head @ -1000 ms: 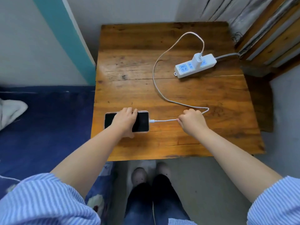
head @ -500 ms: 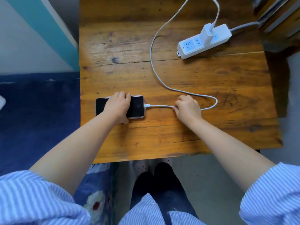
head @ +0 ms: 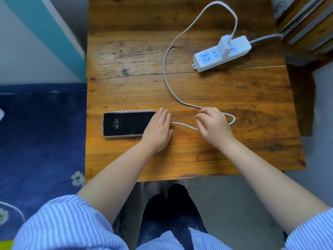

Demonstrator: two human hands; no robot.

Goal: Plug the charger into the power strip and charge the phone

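The wooden table (head: 189,83) stood between a dark blue bedspread (head: 41,141) and the wall. The white power strip (head: 222,54) lay at its far right, the charger (head: 224,45) standing plugged into it. The cable (head: 166,56) looped across the boards to the phone (head: 126,123), which lay flat near the front edge, its screen lit. The left hand (head: 158,129) rested open, fingers flat over the phone's right end. The right hand (head: 213,125) hung loosely curled over the cable; whether it pinched it, I couldn't tell.

Bright, even daylight; wide-angle edge distortion
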